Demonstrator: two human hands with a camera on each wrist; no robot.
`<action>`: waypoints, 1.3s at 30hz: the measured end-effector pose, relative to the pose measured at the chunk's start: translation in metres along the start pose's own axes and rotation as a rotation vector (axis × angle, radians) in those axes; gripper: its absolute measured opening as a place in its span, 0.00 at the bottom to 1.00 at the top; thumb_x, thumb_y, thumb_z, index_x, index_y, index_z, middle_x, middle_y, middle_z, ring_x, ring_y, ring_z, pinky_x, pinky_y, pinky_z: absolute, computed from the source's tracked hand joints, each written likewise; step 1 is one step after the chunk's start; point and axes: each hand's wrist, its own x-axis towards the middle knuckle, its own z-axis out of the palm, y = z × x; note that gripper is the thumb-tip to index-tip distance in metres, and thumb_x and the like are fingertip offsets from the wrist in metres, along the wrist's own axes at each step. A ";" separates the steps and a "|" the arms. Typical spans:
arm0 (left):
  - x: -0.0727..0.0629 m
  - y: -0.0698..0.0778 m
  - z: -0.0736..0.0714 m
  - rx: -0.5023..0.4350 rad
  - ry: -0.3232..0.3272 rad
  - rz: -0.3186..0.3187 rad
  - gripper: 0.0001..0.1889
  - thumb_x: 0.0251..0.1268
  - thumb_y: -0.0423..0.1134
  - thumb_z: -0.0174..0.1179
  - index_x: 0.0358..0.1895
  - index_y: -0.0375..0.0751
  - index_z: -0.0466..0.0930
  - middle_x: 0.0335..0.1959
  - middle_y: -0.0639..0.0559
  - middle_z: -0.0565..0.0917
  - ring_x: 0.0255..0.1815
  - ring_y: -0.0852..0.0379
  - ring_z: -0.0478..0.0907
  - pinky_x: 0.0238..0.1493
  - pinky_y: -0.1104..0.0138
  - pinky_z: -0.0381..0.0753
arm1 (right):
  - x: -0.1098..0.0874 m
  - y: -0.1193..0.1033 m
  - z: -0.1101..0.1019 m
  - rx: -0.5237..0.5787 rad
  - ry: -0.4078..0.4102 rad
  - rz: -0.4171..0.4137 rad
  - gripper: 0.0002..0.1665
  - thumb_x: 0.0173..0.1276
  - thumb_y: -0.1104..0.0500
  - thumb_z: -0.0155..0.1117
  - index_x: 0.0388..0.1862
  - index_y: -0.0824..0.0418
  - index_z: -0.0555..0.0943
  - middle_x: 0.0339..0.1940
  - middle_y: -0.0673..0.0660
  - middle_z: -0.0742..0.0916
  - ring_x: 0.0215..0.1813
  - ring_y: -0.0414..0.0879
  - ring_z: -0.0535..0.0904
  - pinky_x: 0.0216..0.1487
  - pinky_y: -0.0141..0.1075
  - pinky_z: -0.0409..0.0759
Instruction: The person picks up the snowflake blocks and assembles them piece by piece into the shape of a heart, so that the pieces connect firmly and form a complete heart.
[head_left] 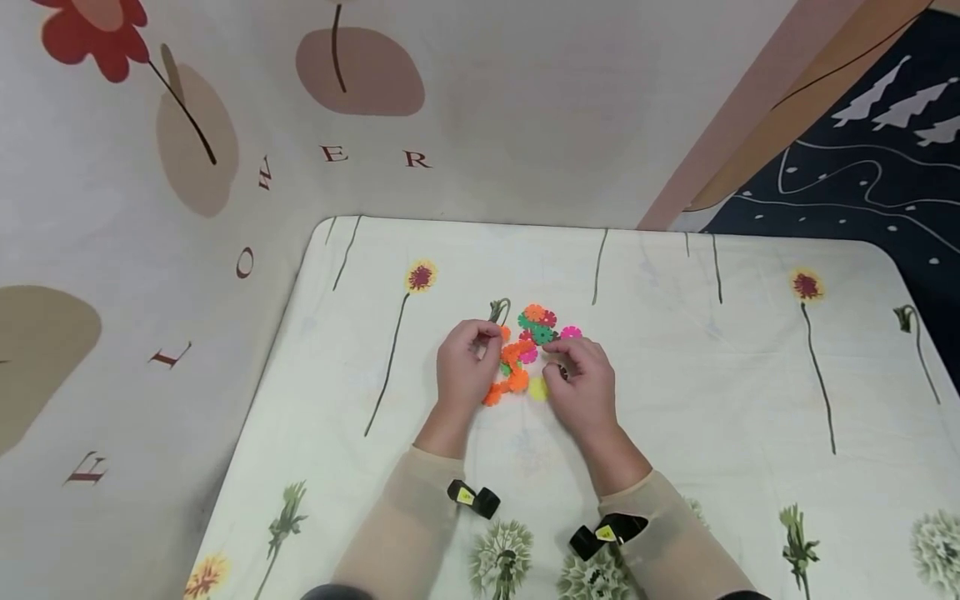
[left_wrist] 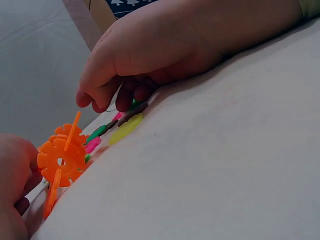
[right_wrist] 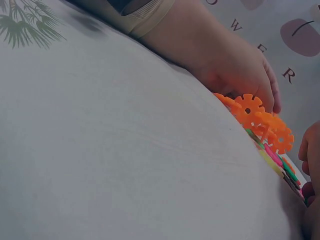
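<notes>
My left hand (head_left: 465, 367) holds several orange notched building discs (left_wrist: 61, 161) at their left side. These discs are slotted into one another, some standing on edge. To the right, my right hand (head_left: 583, 385) hovers with loosely curled fingers over the near right of a small pile; nothing shows between its fingertips. Loose discs lie flat between the hands: a green disc (head_left: 542, 334), a pink disc (head_left: 571, 332) and a yellow disc (head_left: 537, 388), with further red and orange ones. In the right wrist view, the left hand's fingers hang down behind the orange discs (right_wrist: 248, 110).
A white cloth (head_left: 720, 400) printed with flowers covers the table. Behind the table rises a pale wall (head_left: 540, 142) with printed letters, and a dark panel (head_left: 847, 183) stands at the back right. Each wrist wears a small black camera (head_left: 474, 498).
</notes>
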 end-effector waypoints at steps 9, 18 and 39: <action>0.001 0.001 0.000 -0.007 -0.041 0.020 0.02 0.73 0.31 0.67 0.43 0.41 0.88 0.38 0.52 0.89 0.37 0.57 0.82 0.45 0.65 0.87 | 0.001 -0.002 0.001 -0.001 0.005 0.026 0.08 0.71 0.66 0.70 0.46 0.57 0.90 0.46 0.48 0.87 0.55 0.43 0.79 0.58 0.33 0.86; 0.004 0.004 -0.003 0.081 -0.068 0.058 0.08 0.71 0.31 0.68 0.50 0.39 0.88 0.52 0.48 0.87 0.58 0.50 0.81 0.67 0.58 0.80 | 0.003 -0.002 0.000 -0.039 -0.022 -0.007 0.08 0.72 0.63 0.71 0.48 0.57 0.90 0.46 0.49 0.88 0.54 0.46 0.79 0.57 0.39 0.83; 0.003 0.002 -0.004 0.036 -0.096 0.055 0.04 0.70 0.37 0.67 0.39 0.41 0.89 0.38 0.51 0.87 0.42 0.51 0.79 0.49 0.58 0.82 | 0.024 -0.005 0.007 -0.219 -0.082 -0.228 0.07 0.74 0.62 0.71 0.47 0.57 0.91 0.54 0.55 0.87 0.62 0.58 0.73 0.61 0.59 0.67</action>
